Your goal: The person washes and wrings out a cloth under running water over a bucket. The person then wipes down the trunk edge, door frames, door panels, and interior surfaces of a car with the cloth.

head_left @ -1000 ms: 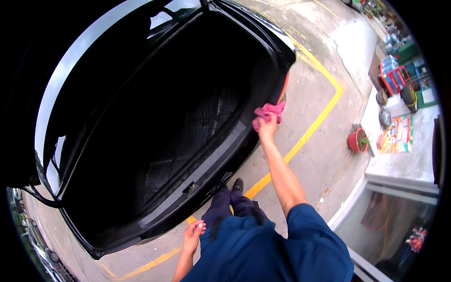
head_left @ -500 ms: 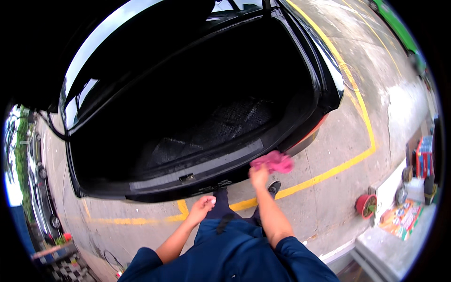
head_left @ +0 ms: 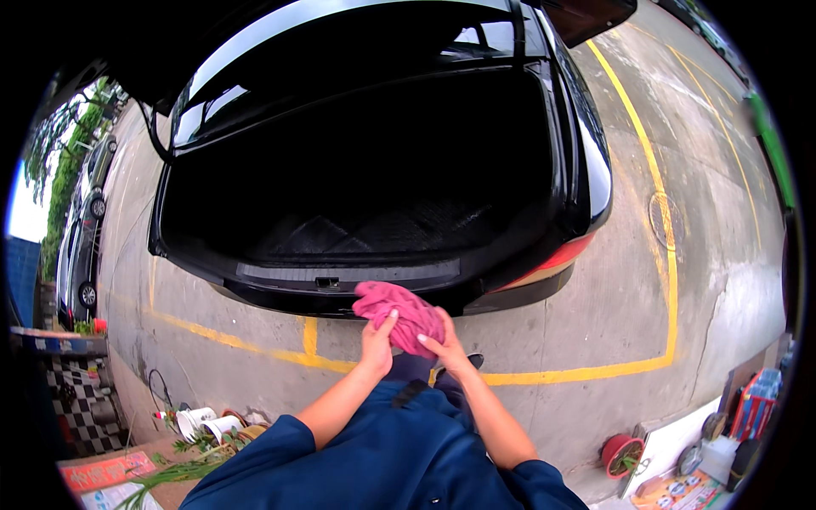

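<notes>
A person in a dark blue short-sleeved shirt (head_left: 365, 450) stands at the back of a car, both forearms reaching forward. The left hand (head_left: 378, 344) has its fingers clamped on the left side of a crumpled pink cloth (head_left: 399, 313), thumb on top; the fingers of the right hand (head_left: 449, 348) are clamped on its right side. The cloth is bunched between the hands, in front of the body, and its far edge overlaps the car's rear edge in the view; whether it touches cannot be told. Beyond it runs a ribbed grey sill strip (head_left: 408, 274), bordering the dark, raised-lid trunk (head_left: 382, 229) of a glossy black car (head_left: 595, 183) with a red tail light (head_left: 552, 259). The surface underfoot is grey concrete ground (head_left: 629, 331), marked by a painted yellow line (head_left: 552, 376) around the car. A round red plant pot (head_left: 618, 450) stands to the right, white plastic pots (head_left: 194, 419) lie to the left, and farther off are a row of parked cars (head_left: 81, 246) and a bright green vehicle (head_left: 772, 153). Half a second ago only the right hand held the cloth, farther right, and the left hand was apart from it; now both grip it.
</notes>
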### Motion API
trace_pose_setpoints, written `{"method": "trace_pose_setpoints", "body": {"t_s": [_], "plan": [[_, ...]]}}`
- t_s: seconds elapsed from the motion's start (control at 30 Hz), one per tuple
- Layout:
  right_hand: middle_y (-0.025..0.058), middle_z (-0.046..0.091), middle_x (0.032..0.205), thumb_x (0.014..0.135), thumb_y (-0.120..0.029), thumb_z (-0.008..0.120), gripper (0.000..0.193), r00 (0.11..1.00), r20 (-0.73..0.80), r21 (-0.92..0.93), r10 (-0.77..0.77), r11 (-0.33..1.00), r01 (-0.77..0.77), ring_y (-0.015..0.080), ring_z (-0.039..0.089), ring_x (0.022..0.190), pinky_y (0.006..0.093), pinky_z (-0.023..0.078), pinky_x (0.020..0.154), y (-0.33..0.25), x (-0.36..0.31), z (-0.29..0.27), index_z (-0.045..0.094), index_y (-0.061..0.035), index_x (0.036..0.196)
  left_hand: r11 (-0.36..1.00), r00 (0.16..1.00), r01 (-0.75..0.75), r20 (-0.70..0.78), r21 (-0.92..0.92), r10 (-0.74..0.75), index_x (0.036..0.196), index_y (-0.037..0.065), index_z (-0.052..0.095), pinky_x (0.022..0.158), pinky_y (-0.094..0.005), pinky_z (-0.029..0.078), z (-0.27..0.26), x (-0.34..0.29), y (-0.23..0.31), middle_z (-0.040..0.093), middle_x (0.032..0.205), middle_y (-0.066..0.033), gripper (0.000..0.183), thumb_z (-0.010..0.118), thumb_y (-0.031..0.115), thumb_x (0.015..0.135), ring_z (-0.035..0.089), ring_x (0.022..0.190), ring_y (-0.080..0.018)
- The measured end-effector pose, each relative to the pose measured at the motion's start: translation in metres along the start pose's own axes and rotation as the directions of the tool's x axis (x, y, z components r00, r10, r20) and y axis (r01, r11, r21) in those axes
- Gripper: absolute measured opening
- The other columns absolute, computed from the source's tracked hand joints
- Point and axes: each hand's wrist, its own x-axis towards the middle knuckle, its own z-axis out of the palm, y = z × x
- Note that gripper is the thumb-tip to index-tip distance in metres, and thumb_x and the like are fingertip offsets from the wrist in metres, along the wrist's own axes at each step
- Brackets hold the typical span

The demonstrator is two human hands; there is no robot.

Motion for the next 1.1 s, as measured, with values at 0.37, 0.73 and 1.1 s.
{"method": "trace_pose_setpoints", "body": {"t_s": [0.37, 0.73, 1.1], "plan": [[0.0087, 0.054, 0.123, 0.082, -0.011, 0.07, 0.058, 0.993, -0.12, -0.231, -0.013, 0.973, -0.016, 0.0177, 0.051, 0.114, 0.0307, 0.04, 0.098, -0.02, -0.013, -0.022, 0.042, -0.0025, 0.132, 0.877, 0.769, 0.145, 0.506, 0.457, -0.391, 0.091, 0.007, 0.064, 0.069, -0.0212, 0.04, 0.027, -0.005, -0.004, 0.055, 0.081, 0.0046, 0.026, 0.056, 0.032, 0.093, 0.047, 0.076, -0.0041], [0.0109, 0.061, 0.11, 0.09, -0.034, 0.057, 0.047, 0.918, -0.392, 0.056, 0.07, 0.997, -0.052, 0.019, 0.06, 0.098, 0.032, 0.048, 0.088, -0.097, -0.052, -0.065, 0.052, 0.0009, 0.121, 0.827, 0.681, 0.304, 0.499, 0.473, -0.536, 0.125, 0.007, 0.05, 0.086, -0.0306, 0.044, 0.063, 0.0, -0.03, 0.055, 0.116, -0.0056, 0.048, 0.056, 0.041, 0.091, 0.051, 0.109, -0.0159], [0.0099, 0.054, 0.122, 0.08, -0.002, 0.06, 0.053, 0.917, -0.258, -0.351, -0.305, 0.914, 0.205, 0.0167, 0.051, 0.112, 0.0308, 0.041, 0.095, -0.168, -0.156, -0.178, 0.042, 0.0006, 0.13, 0.913, 0.55, 0.11, 0.741, 0.393, -0.386, 0.126, 0.005, 0.048, 0.095, -0.0299, 0.04, 0.236, -0.057, -0.117, 0.056, 0.117, -0.0064, 0.049, 0.06, 0.035, 0.09, 0.051, 0.109, -0.0137]]}}
